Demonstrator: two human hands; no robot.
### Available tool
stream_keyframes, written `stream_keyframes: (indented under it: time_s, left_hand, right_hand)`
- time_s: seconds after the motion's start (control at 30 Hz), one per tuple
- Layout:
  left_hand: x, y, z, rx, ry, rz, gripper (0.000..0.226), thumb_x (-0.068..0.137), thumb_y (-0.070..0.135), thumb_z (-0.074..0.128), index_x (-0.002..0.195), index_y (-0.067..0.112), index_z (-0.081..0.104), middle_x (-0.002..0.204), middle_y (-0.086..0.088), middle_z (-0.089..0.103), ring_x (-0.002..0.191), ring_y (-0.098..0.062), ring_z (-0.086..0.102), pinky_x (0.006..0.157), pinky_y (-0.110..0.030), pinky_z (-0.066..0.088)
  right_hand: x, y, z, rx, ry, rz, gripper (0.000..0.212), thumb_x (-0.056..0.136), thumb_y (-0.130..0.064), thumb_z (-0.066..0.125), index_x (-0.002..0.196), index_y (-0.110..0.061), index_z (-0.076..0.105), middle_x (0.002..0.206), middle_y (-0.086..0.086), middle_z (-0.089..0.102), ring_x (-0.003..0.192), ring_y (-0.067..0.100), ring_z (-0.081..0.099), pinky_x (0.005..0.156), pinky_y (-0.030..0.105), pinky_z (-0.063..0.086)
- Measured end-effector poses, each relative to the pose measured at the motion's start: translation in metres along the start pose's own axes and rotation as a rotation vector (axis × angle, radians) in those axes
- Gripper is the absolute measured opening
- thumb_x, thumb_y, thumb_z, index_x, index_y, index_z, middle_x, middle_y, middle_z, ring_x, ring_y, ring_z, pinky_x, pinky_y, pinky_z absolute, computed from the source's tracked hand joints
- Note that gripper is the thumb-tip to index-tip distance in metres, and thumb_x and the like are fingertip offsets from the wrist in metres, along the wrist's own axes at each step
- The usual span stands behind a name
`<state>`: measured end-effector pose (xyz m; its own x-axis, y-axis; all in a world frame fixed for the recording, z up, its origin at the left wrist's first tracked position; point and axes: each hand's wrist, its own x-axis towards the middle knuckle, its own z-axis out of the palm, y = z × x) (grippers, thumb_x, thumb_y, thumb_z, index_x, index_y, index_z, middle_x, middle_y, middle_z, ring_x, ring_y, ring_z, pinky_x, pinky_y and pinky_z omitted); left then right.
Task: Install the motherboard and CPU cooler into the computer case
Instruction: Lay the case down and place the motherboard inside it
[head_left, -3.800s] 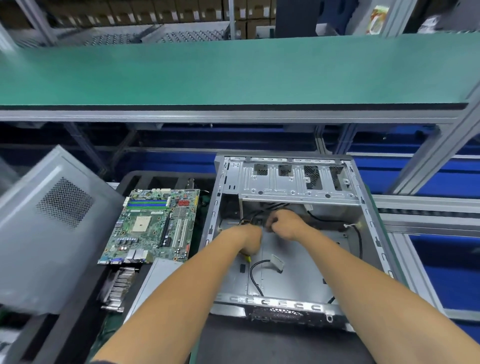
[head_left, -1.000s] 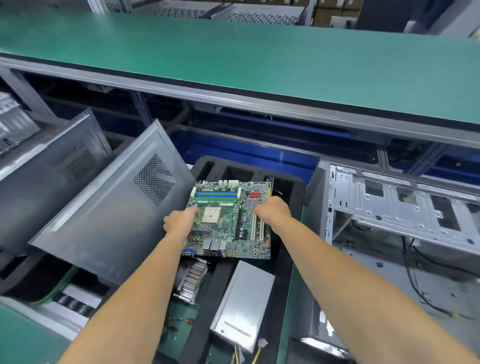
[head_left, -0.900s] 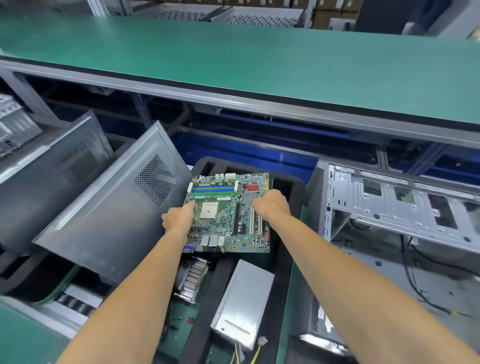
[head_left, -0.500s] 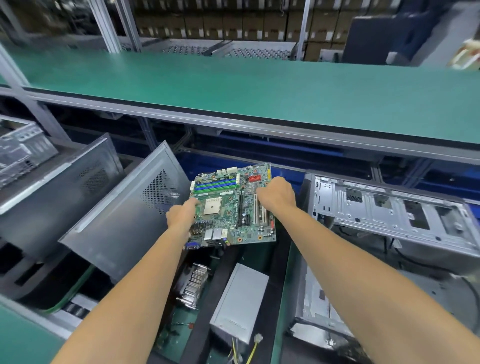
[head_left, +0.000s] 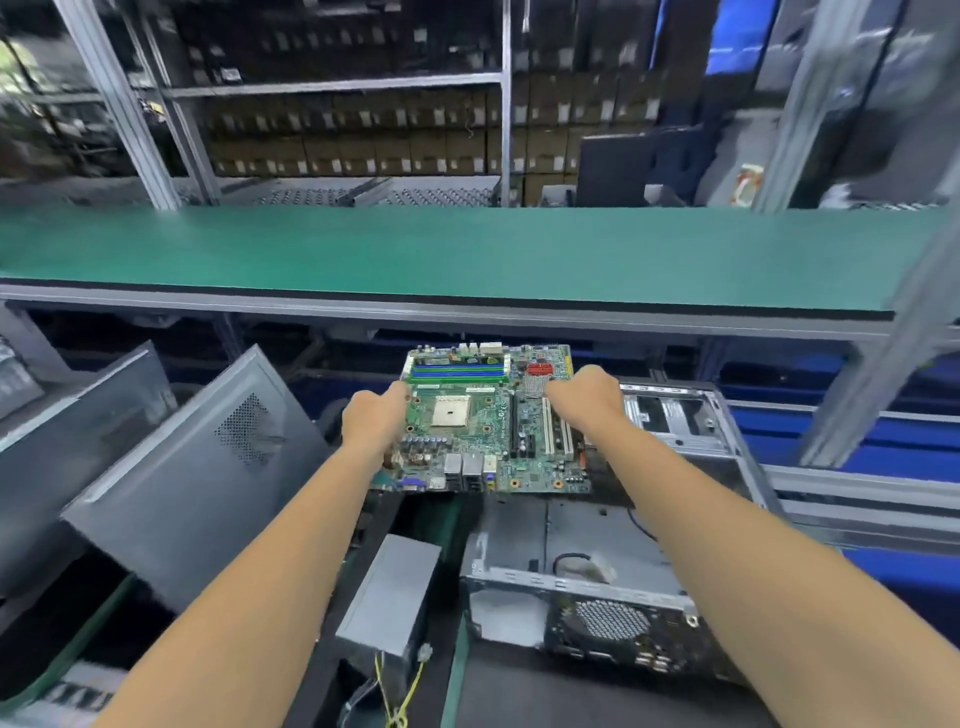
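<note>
Both hands, left hand (head_left: 375, 422) and right hand (head_left: 586, 399), grip the motherboard (head_left: 488, 421), now lifted rightward from the tray, above the computer case (head_left: 613, 540).

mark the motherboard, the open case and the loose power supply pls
motherboard (head_left: 470, 415): head view, point on the pale CPU socket area.
computer case (head_left: 576, 587): head view, point on the near metal rim.
power supply (head_left: 389, 592): head view, point on its grey top face.
</note>
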<state>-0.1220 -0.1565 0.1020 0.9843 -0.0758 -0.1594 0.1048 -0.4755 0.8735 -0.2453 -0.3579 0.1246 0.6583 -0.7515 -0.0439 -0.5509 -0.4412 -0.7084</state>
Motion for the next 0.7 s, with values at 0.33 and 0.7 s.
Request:
stream_keyframes:
  time_s: [0.33, 0.7]
  left_hand:
    - [-0.096, 0.001, 0.097, 0.060, -0.196, 0.031, 0.051, 0.087, 0.035, 0.055, 0.121, -0.003, 0.050, 0.091, -0.011, 0.059, 0.072, -0.024, 0.058, 0.062, -0.029, 0.037]
    - [-0.139, -0.002, 0.108, 0.409, -0.362, 0.056, 0.019, 0.083, 0.025, 0.049, 0.082, 0.006, 0.054, 0.079, -0.006, 0.057, 0.056, -0.014, 0.039, 0.049, -0.024, 0.030]
  right_hand:
    - [-0.041, 0.120, -0.103, -0.185, -0.009, 0.136, 0.020, 0.088, -0.020, 0.053, 0.076, -0.006, 0.046, 0.065, 0.002, 0.046, 0.053, 0.014, 0.039, 0.045, 0.023, 0.030]
    - [-0.061, 0.169, -0.118, -0.340, -0.249, 0.178, 0.026, 0.095, -0.022, 0.044, 0.073, -0.010, 0.040, 0.067, 0.003, 0.041, 0.052, 0.014, 0.030, 0.046, 0.026, 0.025]
